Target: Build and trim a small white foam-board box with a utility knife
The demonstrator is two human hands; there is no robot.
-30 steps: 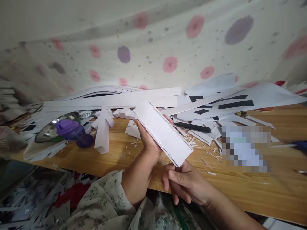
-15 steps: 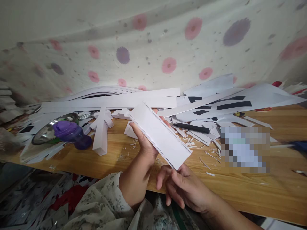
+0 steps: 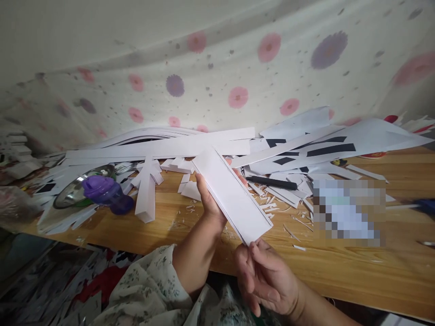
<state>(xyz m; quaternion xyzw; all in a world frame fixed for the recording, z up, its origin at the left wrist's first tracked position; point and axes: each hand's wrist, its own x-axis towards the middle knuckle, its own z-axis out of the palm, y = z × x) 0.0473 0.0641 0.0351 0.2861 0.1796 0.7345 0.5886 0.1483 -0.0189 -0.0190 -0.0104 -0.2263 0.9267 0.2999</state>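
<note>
A long white folded paper box (image 3: 236, 194) is held slantwise over the table, its flat face up and a raised fold along each long side. My left hand (image 3: 211, 203) grips it from beneath, thumb along the left side and fingertips showing past the right side. At the lower end, my right hand (image 3: 267, 276) pinches the near corner between thumb and forefinger, the other fingers curled below. Behind the box lies a black pen-like tool (image 3: 272, 182) among paper scraps. What is inside or under the box is hidden.
On the left stand a purple cup (image 3: 107, 192), a metal bowl (image 3: 70, 186) and a white paper post (image 3: 145, 199). Long white strips (image 3: 170, 147) and sheets with black patches (image 3: 329, 149) lie at the back. Trimmings litter the wooden table (image 3: 340, 271). A blurred patch covers something on the right.
My right hand has closed its thumb and forefinger on the lower corner of the box; before, its fingers were looser there. The view has shifted slightly.
</note>
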